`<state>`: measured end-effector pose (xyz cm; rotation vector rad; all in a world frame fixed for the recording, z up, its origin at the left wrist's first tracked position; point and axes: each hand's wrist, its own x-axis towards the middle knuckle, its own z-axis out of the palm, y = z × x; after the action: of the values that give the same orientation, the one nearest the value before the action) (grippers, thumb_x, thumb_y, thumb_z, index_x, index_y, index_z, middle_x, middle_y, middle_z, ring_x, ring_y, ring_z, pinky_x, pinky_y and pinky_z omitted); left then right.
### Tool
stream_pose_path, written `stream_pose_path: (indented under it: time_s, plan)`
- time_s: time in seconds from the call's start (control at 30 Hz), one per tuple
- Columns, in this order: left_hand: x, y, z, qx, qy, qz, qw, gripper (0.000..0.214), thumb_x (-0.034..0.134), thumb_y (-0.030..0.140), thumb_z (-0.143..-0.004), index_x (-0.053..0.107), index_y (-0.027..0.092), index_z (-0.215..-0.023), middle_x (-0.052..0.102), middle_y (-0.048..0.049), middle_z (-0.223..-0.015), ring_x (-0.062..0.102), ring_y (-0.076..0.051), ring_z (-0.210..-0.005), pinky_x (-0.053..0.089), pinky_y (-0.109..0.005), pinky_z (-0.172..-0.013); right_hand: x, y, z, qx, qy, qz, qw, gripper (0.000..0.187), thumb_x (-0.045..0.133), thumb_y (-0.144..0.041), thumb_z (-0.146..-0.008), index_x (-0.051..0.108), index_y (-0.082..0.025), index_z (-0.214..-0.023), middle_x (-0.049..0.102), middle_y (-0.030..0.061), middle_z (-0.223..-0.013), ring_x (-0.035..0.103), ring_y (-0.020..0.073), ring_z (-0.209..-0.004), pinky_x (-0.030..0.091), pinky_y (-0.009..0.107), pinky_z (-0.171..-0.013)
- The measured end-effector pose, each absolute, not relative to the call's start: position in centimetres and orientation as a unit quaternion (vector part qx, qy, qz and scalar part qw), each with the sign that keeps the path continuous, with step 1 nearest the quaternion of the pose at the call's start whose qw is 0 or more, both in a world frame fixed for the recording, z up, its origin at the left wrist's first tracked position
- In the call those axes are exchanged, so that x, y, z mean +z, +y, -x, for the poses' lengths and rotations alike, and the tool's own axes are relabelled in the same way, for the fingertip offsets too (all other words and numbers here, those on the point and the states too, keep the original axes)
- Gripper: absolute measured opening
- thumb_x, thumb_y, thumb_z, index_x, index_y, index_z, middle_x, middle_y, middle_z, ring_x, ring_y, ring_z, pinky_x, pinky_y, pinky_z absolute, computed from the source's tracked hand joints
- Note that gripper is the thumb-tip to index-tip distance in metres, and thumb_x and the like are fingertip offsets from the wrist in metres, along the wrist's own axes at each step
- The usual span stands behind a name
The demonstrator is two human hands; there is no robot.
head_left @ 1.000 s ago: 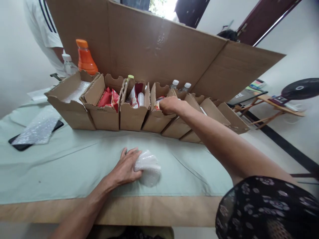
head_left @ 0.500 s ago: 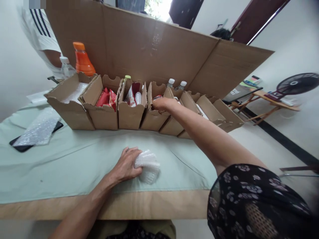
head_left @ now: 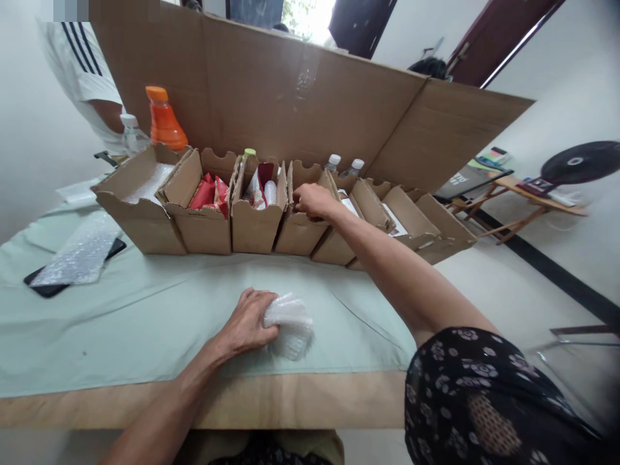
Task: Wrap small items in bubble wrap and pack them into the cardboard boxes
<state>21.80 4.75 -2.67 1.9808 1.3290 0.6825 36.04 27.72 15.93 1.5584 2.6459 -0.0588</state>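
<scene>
My left hand (head_left: 252,321) is closed around one end of a folded piece of bubble wrap (head_left: 291,326) on the green cloth (head_left: 194,284). My right hand (head_left: 314,201) reaches into the top of a cardboard bin (head_left: 299,234) near the middle of the row. Its fingers are bent and pinched together inside the opening; whatever is in them is hidden. To the left, a bin (head_left: 258,229) contains a maroon and white packet (head_left: 258,187). Red packets (head_left: 208,194) fill another bin, and the leftmost bin (head_left: 140,223) holds more bubble wrap (head_left: 154,183).
Behind the bins stands a tall cardboard panel (head_left: 261,97). An orange bottle (head_left: 166,123) and clear bottles rise between them. Bubble wrap lies over a black flat object (head_left: 46,284) at the left. A fan (head_left: 576,165) stands at right. A person in a white sleeve (head_left: 99,84) is beyond.
My right hand has risen slightly within the bin, so more of its fingers shows. My left hand stays on the bubble wrap.
</scene>
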Motion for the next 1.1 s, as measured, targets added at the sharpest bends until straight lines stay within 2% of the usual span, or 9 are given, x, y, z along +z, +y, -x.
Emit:
stream_pose_path:
  time_s: [0.13,0.3,0.4,0.47,0.53,0.63,0.73,0.97,1.1]
  plan:
    - [-1.9,4.5,-21.4,0.288,0.518,-0.744,0.308,0.054,0.067,0.018,-0.065,0.069,0.020,-0.118,0.059,-0.0172,-0.149,0.049,-0.041,-0.145,0.031,-0.059,-0.123,20.9,23.7,-39.6,0.049,0.818,-0.565,-0.099,0.020,0.056,-0.021,-0.096,0.072,-0.012,-0.106,0.076,0.0154,-0.110,0.069,0.0236,-0.099,0.050,0.032,-0.083]
    - [0.8,3.1,-19.5,0.412,0.459,-0.709,0.342,0.048,0.072,0.018,-0.068,0.072,0.023,-0.116,-0.005,-0.0065,-0.180,0.038,-0.044,-0.153,0.048,-0.052,-0.109,20.7,14.5,-43.6,-0.040,0.828,-0.482,-0.285,0.011,0.067,-0.028,-0.086,0.063,-0.023,-0.077,0.069,0.0030,-0.076,0.061,0.0179,-0.068,0.047,0.031,-0.065]
    - [1.8,2.7,-18.8,0.420,0.427,-0.696,0.395,0.044,0.074,0.021,-0.067,0.073,0.022,-0.111,0.018,-0.0129,-0.177,0.060,-0.039,-0.131,0.056,-0.043,-0.092,16.0,10.7,-42.8,-0.190,0.875,-0.403,-0.191,0.010,0.064,-0.028,-0.087,0.065,-0.024,-0.078,0.071,0.0005,-0.075,0.063,0.0168,-0.069,0.048,0.030,-0.066]
    - [1.8,2.9,-18.8,0.401,0.424,-0.682,0.440,0.044,0.072,0.024,-0.068,0.071,0.021,-0.111,0.056,-0.0170,-0.150,0.069,-0.030,-0.108,0.056,-0.037,-0.083,13.7,10.4,-41.3,-0.255,0.890,-0.356,-0.124,0.005,0.065,-0.025,-0.086,0.068,-0.023,-0.082,0.075,0.0008,-0.081,0.068,0.0167,-0.076,0.050,0.030,-0.073]
    - [1.4,3.3,-19.3,0.390,0.441,-0.657,0.471,0.044,0.067,0.024,-0.068,0.069,0.019,-0.112,0.072,-0.0095,-0.114,0.069,-0.024,-0.089,0.053,-0.032,-0.076,13.5,12.0,-39.7,-0.266,0.897,-0.337,-0.101,0.007,0.067,-0.026,-0.086,0.071,-0.021,-0.087,0.078,0.0022,-0.088,0.071,0.0176,-0.083,0.050,0.030,-0.078]
    - [0.4,4.0,-19.9,0.382,0.488,-0.630,0.468,0.066,0.062,0.020,-0.067,0.060,0.020,-0.133,0.072,-0.0020,-0.099,0.066,-0.021,-0.083,0.052,-0.031,-0.077,16.2,17.3,-37.2,-0.156,0.902,-0.381,-0.126,0.017,0.062,-0.026,-0.092,0.076,-0.018,-0.098,0.080,0.0053,-0.098,0.071,0.0197,-0.089,0.050,0.030,-0.081]
    - [-0.5,4.5,-20.4,0.330,0.536,-0.633,0.451,0.107,0.065,0.020,-0.067,0.023,0.023,-0.166,0.072,-0.0006,-0.099,0.067,-0.024,-0.086,0.052,-0.035,-0.082,18.9,24.0,-34.2,0.055,0.900,-0.428,-0.068,0.030,0.054,-0.016,-0.094,0.079,-0.019,-0.110,0.079,0.0094,-0.113,0.069,0.0263,-0.106,0.048,0.037,-0.091]
    - [-1.2,4.8,-20.8,0.308,0.543,-0.659,0.420,0.125,0.067,0.019,-0.066,-0.002,0.020,-0.170,0.064,-0.0137,-0.137,0.065,-0.034,-0.115,0.052,-0.044,-0.098,15.5,33.4,-27.0,0.214,0.891,-0.372,0.150,0.026,0.065,-0.014,-0.089,0.080,-0.017,-0.109,0.075,0.0155,-0.122,0.061,0.0330,-0.119,0.044,0.047,-0.100]
    - [-1.1,5.1,-20.6,0.302,0.554,-0.628,0.455,0.128,0.070,0.020,-0.067,-0.008,0.016,-0.169,0.071,-0.0101,-0.119,0.068,-0.032,-0.107,0.053,-0.044,-0.095,14.7,34.4,-26.3,0.203,0.893,-0.371,0.153,0.017,0.066,-0.017,-0.090,0.079,-0.014,-0.100,0.075,0.0140,-0.116,0.062,0.0294,-0.114,0.045,0.046,-0.098]
